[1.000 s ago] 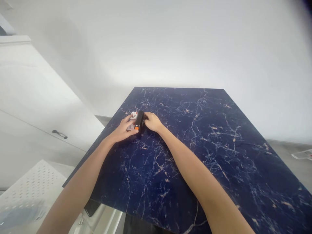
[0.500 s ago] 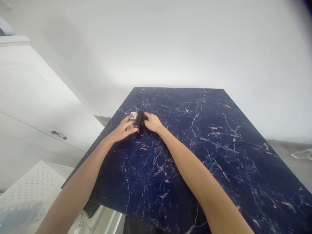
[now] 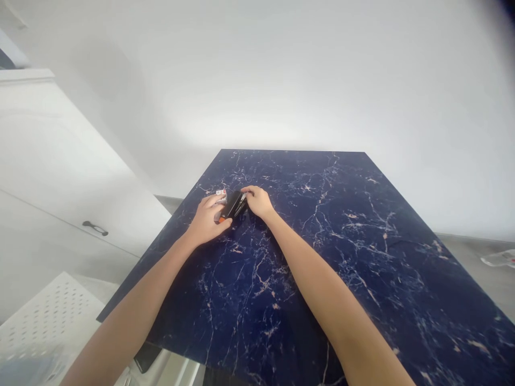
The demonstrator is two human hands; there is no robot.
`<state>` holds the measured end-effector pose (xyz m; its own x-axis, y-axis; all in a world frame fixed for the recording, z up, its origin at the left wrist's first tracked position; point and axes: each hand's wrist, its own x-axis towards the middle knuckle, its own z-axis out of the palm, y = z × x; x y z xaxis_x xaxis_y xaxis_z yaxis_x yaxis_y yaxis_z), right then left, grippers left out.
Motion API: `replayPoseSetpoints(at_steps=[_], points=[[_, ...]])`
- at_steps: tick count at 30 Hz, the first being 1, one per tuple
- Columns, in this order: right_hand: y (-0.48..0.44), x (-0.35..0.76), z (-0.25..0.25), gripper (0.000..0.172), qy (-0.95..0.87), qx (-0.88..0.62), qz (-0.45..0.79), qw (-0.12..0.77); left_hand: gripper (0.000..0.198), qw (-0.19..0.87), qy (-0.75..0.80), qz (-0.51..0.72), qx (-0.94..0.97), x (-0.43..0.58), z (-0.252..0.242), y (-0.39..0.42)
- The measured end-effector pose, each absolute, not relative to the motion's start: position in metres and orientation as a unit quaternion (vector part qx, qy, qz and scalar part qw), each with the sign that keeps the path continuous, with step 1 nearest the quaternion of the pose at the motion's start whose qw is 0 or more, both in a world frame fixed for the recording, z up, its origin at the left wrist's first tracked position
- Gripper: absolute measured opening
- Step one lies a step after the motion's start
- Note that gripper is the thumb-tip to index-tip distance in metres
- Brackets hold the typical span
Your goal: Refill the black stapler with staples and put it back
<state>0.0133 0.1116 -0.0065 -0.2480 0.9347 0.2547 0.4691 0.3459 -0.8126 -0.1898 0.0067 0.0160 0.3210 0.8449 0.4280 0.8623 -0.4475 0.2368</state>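
Observation:
A small black item with an orange end, perhaps a stapler [image 3: 233,203], is tilted on the dark blue marbled table [image 3: 298,225], left of its middle. My left hand [image 3: 208,219] grips its left side, thumb at the orange end. My right hand [image 3: 258,201] pinches at its far right end, where something thin and pale shows near the fingertips, too small to name. A small white and red box [image 3: 221,194] stands just beyond my left fingers, partly hidden by them.
On the left is a white cabinet with a dark handle [image 3: 95,228]. A white perforated panel [image 3: 48,316] lies low at the left. Past the table's right edge lies a clear plastic item [image 3: 499,258]. A pale wall rises behind the table.
The black item has turned clockwise and shows more of its right side. My right hand has shifted slightly right, and my left hand's fingers have closed in more around the item.

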Motion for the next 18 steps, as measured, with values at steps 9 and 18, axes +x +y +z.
replayPoseSetpoints(at_steps=[9,18], points=[[0.111,0.015,-0.012,0.038,-0.77,-0.443,0.263,0.376,0.011,0.104,-0.552,-0.279,-0.779,-0.215,0.024,0.011],[0.103,0.011,-0.017,0.053,-0.857,-0.342,0.186,0.338,0.014,0.069,-0.571,-0.252,-0.778,-0.218,0.021,0.014]])
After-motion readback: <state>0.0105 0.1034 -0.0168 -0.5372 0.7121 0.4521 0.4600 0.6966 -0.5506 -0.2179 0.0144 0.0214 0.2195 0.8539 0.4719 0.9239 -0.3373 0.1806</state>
